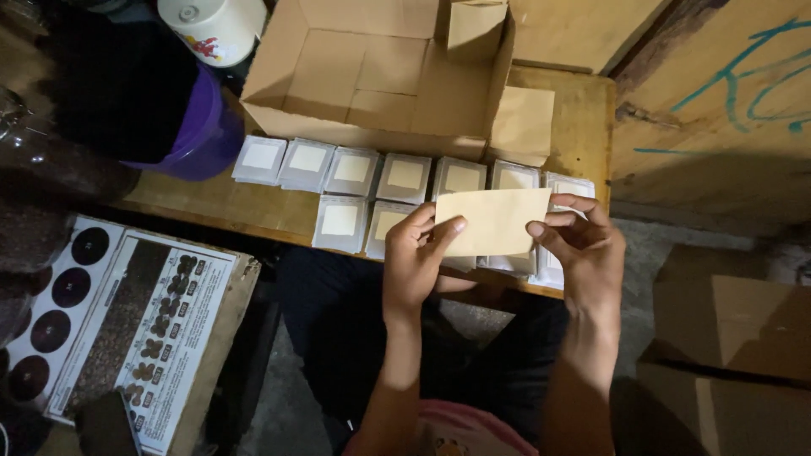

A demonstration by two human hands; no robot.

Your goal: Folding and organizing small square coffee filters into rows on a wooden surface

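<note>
1. On the wooden bench (pixel 583 118): open cardboard box (pixel 380 72), flaps spread; touching the far row of packets.
2. Just before the box: small white packets (pixel 355 173) in two rows; flat.
3. Over the packets' right end: tan card (pixel 494 221); left hand (pixel 418 262) pinches its left edge, right hand (pixel 587 249) its right edge; held level.

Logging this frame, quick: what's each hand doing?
Left hand: closed on the tan paper sheet.
Right hand: pinching the same sheet's other end.

Matt paper sheet (pixel 494 221); rough wooden bench (pixel 583 127).
</note>
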